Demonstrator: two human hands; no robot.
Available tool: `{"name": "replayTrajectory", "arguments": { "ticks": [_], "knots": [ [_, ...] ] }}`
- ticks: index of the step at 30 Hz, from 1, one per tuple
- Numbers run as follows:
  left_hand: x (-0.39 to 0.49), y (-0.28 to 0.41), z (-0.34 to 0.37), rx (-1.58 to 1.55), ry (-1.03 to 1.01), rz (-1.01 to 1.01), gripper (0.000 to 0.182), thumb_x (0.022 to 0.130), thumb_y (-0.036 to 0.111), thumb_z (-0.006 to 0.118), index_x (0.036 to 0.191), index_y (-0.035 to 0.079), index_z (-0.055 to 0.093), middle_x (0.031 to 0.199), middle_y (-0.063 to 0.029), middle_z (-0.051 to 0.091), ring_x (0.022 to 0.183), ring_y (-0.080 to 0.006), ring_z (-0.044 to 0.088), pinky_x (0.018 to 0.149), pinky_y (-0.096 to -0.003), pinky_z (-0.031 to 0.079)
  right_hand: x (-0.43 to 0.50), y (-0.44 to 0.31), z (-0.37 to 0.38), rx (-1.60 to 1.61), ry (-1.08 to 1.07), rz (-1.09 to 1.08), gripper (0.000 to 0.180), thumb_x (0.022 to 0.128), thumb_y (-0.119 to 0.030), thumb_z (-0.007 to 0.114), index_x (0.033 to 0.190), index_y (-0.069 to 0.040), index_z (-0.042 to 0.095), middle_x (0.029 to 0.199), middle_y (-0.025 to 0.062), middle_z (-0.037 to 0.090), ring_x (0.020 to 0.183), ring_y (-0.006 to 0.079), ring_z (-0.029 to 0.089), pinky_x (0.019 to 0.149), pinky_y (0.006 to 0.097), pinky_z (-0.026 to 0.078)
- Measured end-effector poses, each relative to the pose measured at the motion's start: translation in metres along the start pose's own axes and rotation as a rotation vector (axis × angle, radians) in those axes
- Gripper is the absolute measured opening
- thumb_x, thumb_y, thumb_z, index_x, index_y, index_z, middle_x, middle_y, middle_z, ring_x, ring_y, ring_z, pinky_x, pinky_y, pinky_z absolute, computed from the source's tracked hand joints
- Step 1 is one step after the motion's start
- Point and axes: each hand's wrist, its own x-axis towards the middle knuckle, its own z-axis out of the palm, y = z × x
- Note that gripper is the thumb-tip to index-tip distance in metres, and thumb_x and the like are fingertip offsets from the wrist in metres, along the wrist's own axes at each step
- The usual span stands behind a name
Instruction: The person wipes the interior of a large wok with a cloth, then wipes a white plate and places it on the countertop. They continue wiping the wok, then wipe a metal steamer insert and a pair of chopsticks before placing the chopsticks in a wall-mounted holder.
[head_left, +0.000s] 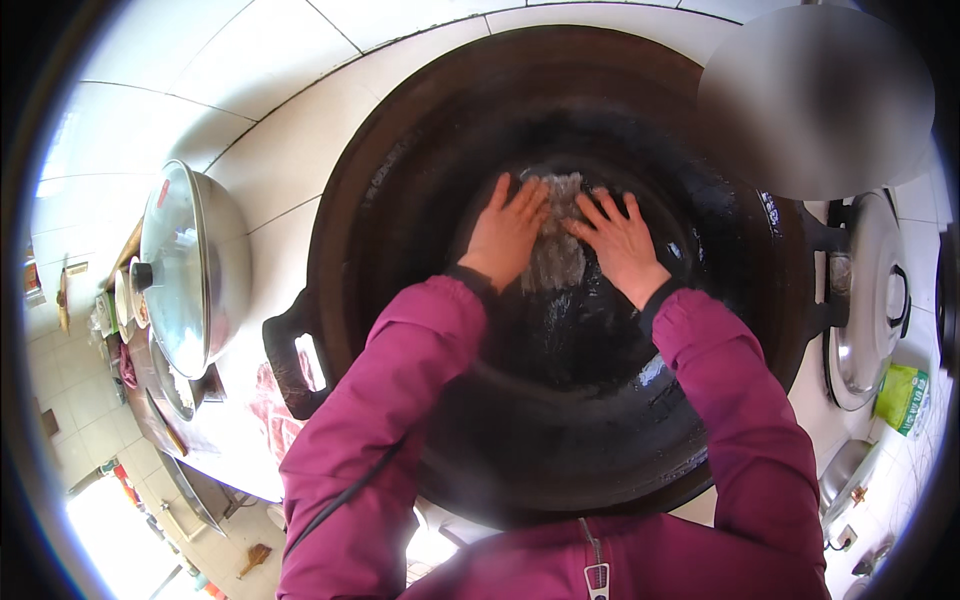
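A very large dark iron wok (600, 465) with loop handles fills the middle of the view. On its wet bottom lies a pale, crumpled, wet cloth-like piece (559, 259), partly blurred. My left hand (510, 229), fingers spread and pointing up the picture, is at the left edge of this piece and appears to touch it. At the piece's right side is my right hand (619, 236), palm down with the fingers apart; its thumb side reaches the piece. Neither hand is closed around anything.
A steel pot with a glass lid (176, 270) stands left of the wok on white tiles. To the right are a round metal lid (874, 300) and a green packet (900, 394). A worktop with a knife (166, 424) is at the far left. A blurred disc covers the upper right.
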Motion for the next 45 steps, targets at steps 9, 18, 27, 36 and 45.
{"name": "replayTrajectory", "arguments": {
  "ticks": [9, 18, 27, 36, 45],
  "knots": [
    [-0.047, 0.014, 0.010, -0.136, 0.004, -0.125, 0.049, 0.081, 0.014, 0.054, 0.128, 0.000, 0.052, 0.141, -0.0115, 0.042, 0.133, -0.0243, 0.037, 0.108, -0.0512, 0.028, -0.005, -0.061, 0.014, 0.058, -0.074, -0.007, 0.048, 0.086, -0.015, 0.051, 0.133, -0.022, 0.051, 0.148, 0.0045, 0.035, 0.134, 0.0244, 0.034, 0.106, 0.0478, 0.027],
    [-0.122, 0.087, 0.010, -0.395, -0.385, -0.101, 0.050, 0.081, 0.015, 0.055, 0.130, 0.003, 0.051, 0.141, -0.0118, 0.041, 0.133, -0.0250, 0.037, 0.108, -0.0543, 0.028, -0.099, -0.112, 0.024, 0.030, -0.154, -0.189, 0.045, 0.088, -0.017, 0.050, 0.132, -0.022, 0.052, 0.146, 0.0049, 0.036, 0.130, 0.0243, 0.037, 0.105, 0.0482, 0.029],
    [-0.148, 0.134, -0.034, -0.572, -0.697, 0.082, 0.044, 0.082, 0.013, 0.052, 0.126, 0.007, 0.053, 0.135, -0.0143, 0.049, 0.121, -0.0287, 0.052, 0.100, -0.0588, 0.035, -0.164, -0.111, -0.017, 0.312, -0.640, -0.301, 0.054, 0.080, -0.017, 0.060, 0.133, -0.025, 0.051, 0.143, 0.0111, 0.037, 0.127, 0.0321, 0.041, 0.098, 0.0500, 0.038],
    [-0.146, 0.071, -0.039, -0.997, -0.400, 0.215, 0.018, 0.089, 0.018, 0.054, 0.093, 0.003, 0.064, 0.080, -0.0078, 0.066, 0.070, -0.0158, 0.064, 0.063, -0.0318, 0.050, -0.146, -0.068, -0.032, 1.575, -0.875, -0.043, 0.038, 0.093, -0.032, 0.053, 0.129, -0.020, 0.056, 0.118, 0.0036, 0.062, 0.102, 0.0214, 0.062, 0.074, 0.0384, 0.055],
    [-0.145, 0.057, -0.032, -1.627, -0.085, -0.752, 0.049, 0.094, 0.035, 0.055, 0.131, 0.005, 0.045, 0.113, -0.0046, 0.059, 0.100, -0.0158, 0.056, 0.074, -0.0321, 0.049, -0.067, -0.005, 0.036, 0.698, 0.070, 0.651, 0.035, 0.084, -0.024, 0.059, 0.106, 0.002, 0.060, 0.098, 0.0260, 0.064, 0.094, 0.0451, 0.060, 0.083, 0.0465, 0.051]
  ]
}}
